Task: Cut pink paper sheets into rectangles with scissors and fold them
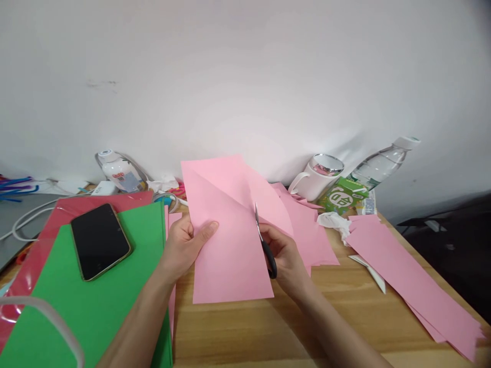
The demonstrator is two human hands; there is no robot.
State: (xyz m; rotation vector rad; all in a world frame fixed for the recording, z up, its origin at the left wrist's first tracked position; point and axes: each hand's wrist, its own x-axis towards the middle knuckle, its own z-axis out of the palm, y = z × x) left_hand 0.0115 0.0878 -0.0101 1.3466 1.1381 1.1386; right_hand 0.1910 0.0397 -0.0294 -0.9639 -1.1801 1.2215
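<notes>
My left hand (187, 240) pinches the left edge of a pink sheet of paper (230, 255), thumb on top and fingers behind. The sheet is held up above the wooden table, with a diagonal crease near its top. In my right hand (284, 255) is a pair of scissors (268, 253) with black handles. Their blade stands upright at the sheet's right side, where a cut runs through the paper and a pink flap bends away to the right. Part of the scissors is hidden by the paper and my fingers.
Left lie green sheets (111, 312) with a phone (100, 241) on top. At the back stand a white bottle (120, 171), a white mug (318, 179), a green box (341, 197) and a tilted water bottle (379, 163). Pink strips (414, 281) lie at the right edge.
</notes>
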